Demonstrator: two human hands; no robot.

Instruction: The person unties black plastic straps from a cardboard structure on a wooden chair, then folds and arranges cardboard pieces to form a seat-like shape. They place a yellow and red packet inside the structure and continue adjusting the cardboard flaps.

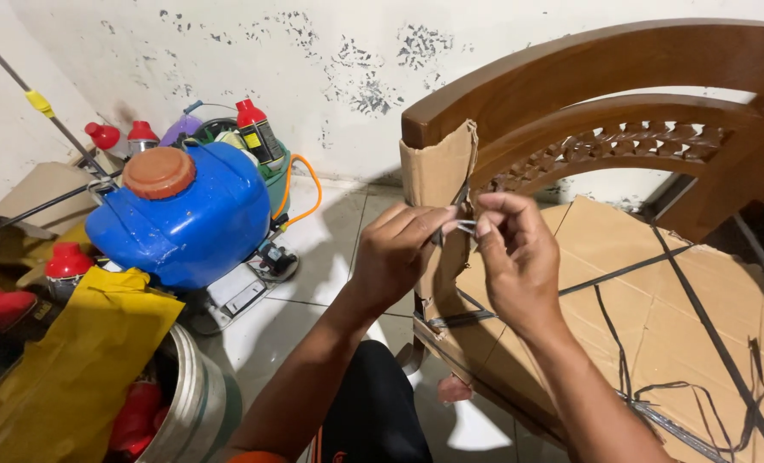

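— What are the hands on?

— A thin dark packing strap [461,225], pinched between both. The left hand [399,249] has thumb and forefinger closed on it, and the right hand [515,257] grips it the same way, fingertips of the 2 hands almost meeting.

— What does the strap look like?

— Narrow, flat, dark grey. It runs up over the cardboard wrapping [438,176] just beyond the fingers and down past the wrists, where it crosses the cardboard again.

— And the cardboard?

— Plain brown, torn at its top edge, wrapped over the end of a curved wooden headboard [588,73] with carved fretwork. More of it spreads right of the right hand, crossed by other dark straps, some loose and tangled.

— Left of the left hand?

— Well apart, a blue sprayer tank [185,219] with an orange cap, red-capped bottles behind it, a yellow sack [73,360] over a metal drum.

— The room?

— A white tiled floor [330,257], glossy, and a white wall [313,60] flecked with dark peeling spots.
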